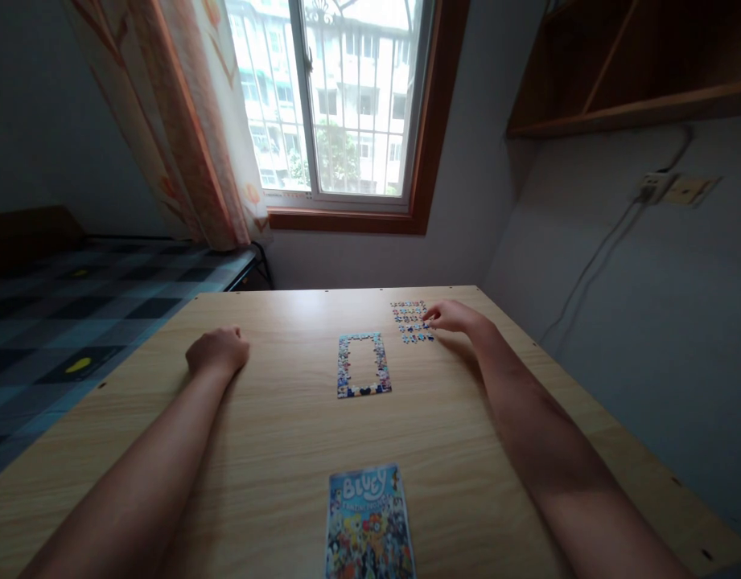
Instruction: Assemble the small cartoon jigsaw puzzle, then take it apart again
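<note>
My right hand (454, 316) reaches to the right end of several rows of loose puzzle pieces (408, 316). Its thumb and forefinger come together on a small puzzle piece there, mostly hidden by the fingertips. Left of these rows lies a joined rectangular puzzle border (343, 367) with bare wood showing inside it. My left hand (218, 351) rests on the tabletop at the left as a closed fist, apart from the puzzle, with nothing visible in it. Nearest to me, a colourful picture sheet or box lid (370, 523) lettered "BLUEY" lies flat.
The light wooden table (273, 450) reaches towards a barred window (351, 104) with a patterned curtain (189, 121). A bed with a checked cover (129, 277) stands at the left. On the right wall are a shelf (636, 108) and a socket with a cable (651, 189).
</note>
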The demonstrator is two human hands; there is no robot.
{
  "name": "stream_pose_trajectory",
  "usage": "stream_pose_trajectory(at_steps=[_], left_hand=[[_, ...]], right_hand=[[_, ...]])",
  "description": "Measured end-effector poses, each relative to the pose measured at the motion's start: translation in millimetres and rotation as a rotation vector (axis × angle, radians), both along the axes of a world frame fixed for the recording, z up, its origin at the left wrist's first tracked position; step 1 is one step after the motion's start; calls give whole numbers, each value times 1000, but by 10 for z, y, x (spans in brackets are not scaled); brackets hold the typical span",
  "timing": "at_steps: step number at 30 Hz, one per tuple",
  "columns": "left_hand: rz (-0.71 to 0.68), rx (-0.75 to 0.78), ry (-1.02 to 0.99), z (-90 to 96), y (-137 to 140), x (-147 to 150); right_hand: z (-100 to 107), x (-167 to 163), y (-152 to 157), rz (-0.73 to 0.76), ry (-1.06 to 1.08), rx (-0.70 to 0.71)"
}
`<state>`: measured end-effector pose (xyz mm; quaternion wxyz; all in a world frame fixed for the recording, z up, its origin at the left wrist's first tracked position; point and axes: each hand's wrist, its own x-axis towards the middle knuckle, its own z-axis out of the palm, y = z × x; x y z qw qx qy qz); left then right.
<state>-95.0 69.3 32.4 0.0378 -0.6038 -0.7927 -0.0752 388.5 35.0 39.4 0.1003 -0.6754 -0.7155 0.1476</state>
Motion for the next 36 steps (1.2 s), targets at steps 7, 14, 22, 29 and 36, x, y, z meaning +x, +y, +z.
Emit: stream_pose_trajectory(at_steps=[7,14,22,29,36], left_hand=[[9,2,-7,-12,11,-11],[8,-9,-11,21,-20,3],[5,0,-16,1,0,-6],[7,-9,-18,-12,19,-23],[8,-16,-5,10,-8,1]], right_hand=[[31,-43,21,-56,-39,136],[38,-32,30,-157,-96,248],[-4,9,41,-259,-168,387],[-367,211,126,-384,-47,405],[-722,410,93,-510,-4,377]])
